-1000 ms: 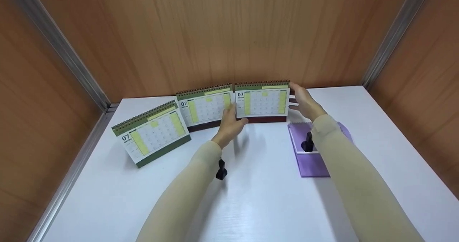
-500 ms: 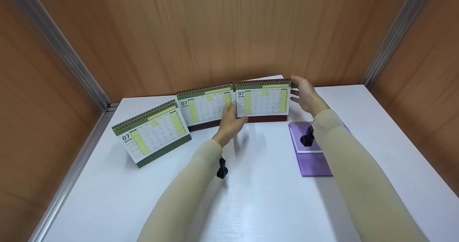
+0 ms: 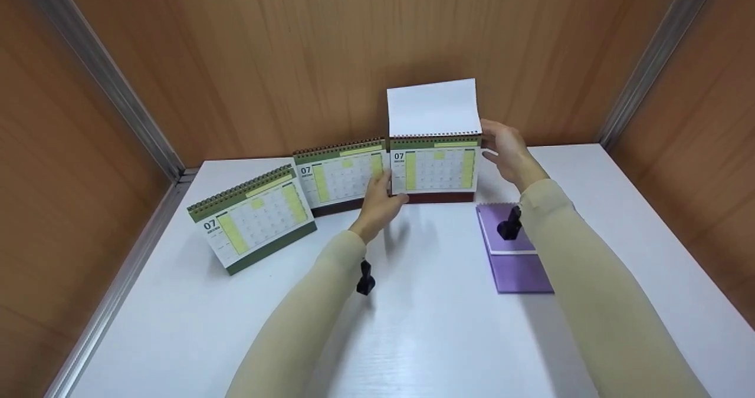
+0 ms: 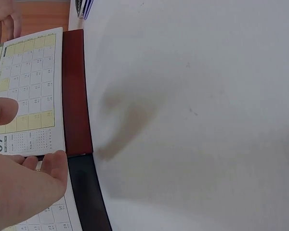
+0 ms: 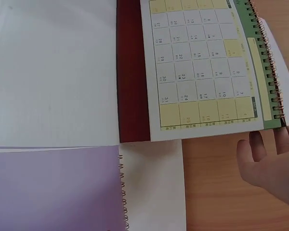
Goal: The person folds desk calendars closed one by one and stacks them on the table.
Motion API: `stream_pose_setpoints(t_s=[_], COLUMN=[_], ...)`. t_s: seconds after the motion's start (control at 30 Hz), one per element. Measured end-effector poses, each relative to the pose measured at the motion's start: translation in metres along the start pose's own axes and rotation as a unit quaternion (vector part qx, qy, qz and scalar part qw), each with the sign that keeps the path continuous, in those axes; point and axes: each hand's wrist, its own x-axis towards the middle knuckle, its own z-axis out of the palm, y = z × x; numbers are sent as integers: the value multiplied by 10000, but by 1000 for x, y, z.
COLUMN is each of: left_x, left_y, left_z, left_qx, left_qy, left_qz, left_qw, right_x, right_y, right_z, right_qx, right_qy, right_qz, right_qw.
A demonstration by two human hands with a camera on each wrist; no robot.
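Observation:
Near the back wall stands a desk calendar (image 3: 435,173) with a dark red base and a 07 page in front. My left hand (image 3: 378,206) grips its left edge; in the left wrist view, the thumb (image 4: 4,110) lies in front of the page. A blank white sheet (image 3: 433,110) rises above its spiral, leaning back toward the wall. At the calendar's upper right corner, my right hand (image 3: 506,153) reaches behind with its fingers partly hidden. In the right wrist view, the right thumb (image 5: 245,156) stays apart from the calendar.
Left of it stands a second desk calendar (image 3: 339,180) with a dark base, then an angled one (image 3: 253,216) with a green base. A purple spiral notebook (image 3: 519,271) lies below the right forearm. Wood-grain panels (image 3: 283,44) surround the white table (image 3: 413,327).
The white sheet has come up from behind the calendar's spiral and now stands above it. My right hand has shifted slightly up and right. My left hand has stayed in place.

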Motion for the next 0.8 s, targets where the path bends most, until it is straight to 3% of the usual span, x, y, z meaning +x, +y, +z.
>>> stream_pose_setpoints(t_s=[0.1,0.3,0.8], left_x=[0,0,-2], left_y=[0,0,1], left_z=[0,2,4], left_qx=[-1,-10,-81], left_qy=[-23,-55,-72], left_qz=[49,90,100], left_qw=[10000,9999,9999], right_x=[0,-2,-5], right_y=[-4,-8,-14], right_z=[1,2,-8], right_qx=[-178,-1118,-1551], right_qy=[194,552,870], right_qz=[-118,-357,-872], right_qw=[9996,9916,9802])
